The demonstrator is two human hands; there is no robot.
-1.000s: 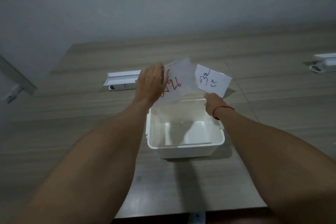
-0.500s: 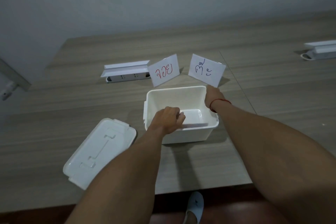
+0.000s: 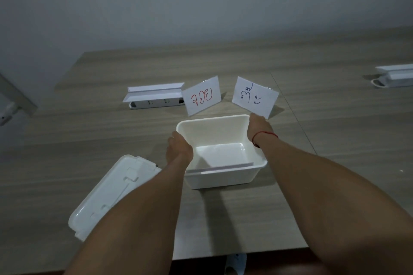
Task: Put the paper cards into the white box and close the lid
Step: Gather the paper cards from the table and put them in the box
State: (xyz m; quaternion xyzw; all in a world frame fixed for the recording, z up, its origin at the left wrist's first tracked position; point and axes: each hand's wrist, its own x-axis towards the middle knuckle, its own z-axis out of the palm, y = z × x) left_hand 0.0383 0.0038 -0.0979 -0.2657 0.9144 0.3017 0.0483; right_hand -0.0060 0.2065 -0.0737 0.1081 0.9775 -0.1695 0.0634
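Two paper cards upright behind the white box (image 3: 223, 172): red-lettered card (image 3: 202, 95) free-standing now, blue-lettered card (image 3: 254, 96) pinched in right hand (image 3: 258, 128). One card (image 3: 220, 167) already dropped inside. Left hand (image 3: 178, 148) withdrawn to the box's left rim, fingers hidden, grip unclear. Lid (image 3: 111, 194) off, lying left.

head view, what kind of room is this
Probably an office or meeting room: a long wood-grain table with flip-up power socket units built into it, set against a plain bare wall.
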